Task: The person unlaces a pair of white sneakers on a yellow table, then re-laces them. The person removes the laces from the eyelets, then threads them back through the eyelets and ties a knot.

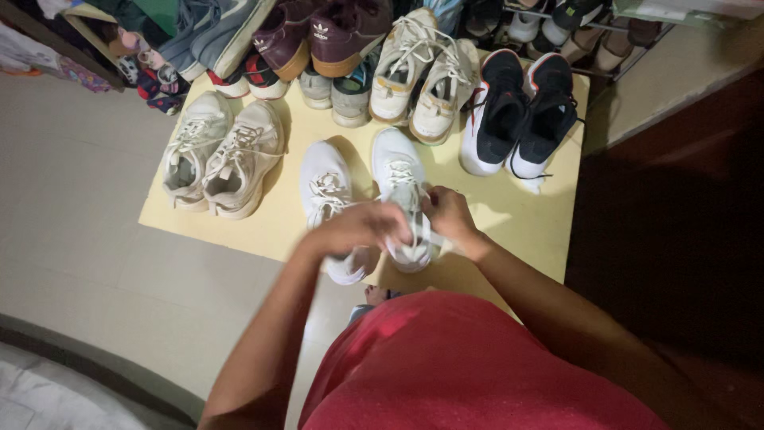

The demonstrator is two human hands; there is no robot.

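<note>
A: Where are the hands?
B: Both over the right-hand white sneaker of the front pair, on the yellow mat. Left hand is curled, fingers closed around the lace near the shoe's opening. Right hand pinches the other lace end – thumb and fingers closed.

A: Step?
B: Looks like mid-lacing or tying, judging by the grip. Next move would call for even tension on both ends and the shoe staying flat.

A: The other one?
B: Its mate sits just beside it, touching or nearly – laces loose-looking, heel partly hidden by the left wrist.

A: Materials?
B: Soft knit or mesh uppers, rounded toes, flat white laces. Mat is smooth, matte. Cream sneakers to the left look scuffed; black high-tops to the right, firmer, with white soles. Floor is pale tile.
</note>
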